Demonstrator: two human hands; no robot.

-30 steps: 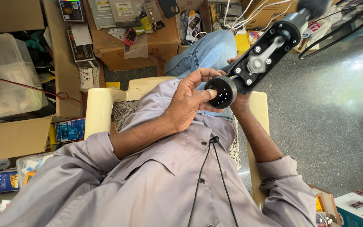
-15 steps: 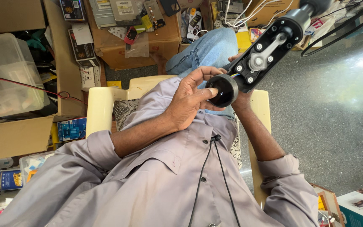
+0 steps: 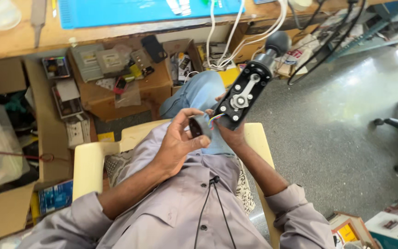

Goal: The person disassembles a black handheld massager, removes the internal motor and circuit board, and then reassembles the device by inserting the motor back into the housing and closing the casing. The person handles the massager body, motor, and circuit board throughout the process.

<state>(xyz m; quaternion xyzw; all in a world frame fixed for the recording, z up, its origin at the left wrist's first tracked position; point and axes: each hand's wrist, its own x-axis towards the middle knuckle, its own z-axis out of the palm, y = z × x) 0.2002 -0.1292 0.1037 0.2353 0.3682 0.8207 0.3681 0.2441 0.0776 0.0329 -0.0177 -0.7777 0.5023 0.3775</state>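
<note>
Room: a cluttered tabletop (image 3: 24,39) stood above the cardboard boxes (image 3: 130,87).
Left hand (image 3: 178,143): you pinched a small dark cap (image 3: 198,127).
Right hand (image 3: 231,134): you gripped the black motor arm (image 3: 245,94) underneath, over your lap.
Handling: likely rigid, weighty; hold the body, spare the thin wires (image 3: 215,118).

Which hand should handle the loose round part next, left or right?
Probably left. The left hand pinches the round black part, which coloured wires join to the black housing. The right hand is under the housing, supporting it.
</note>
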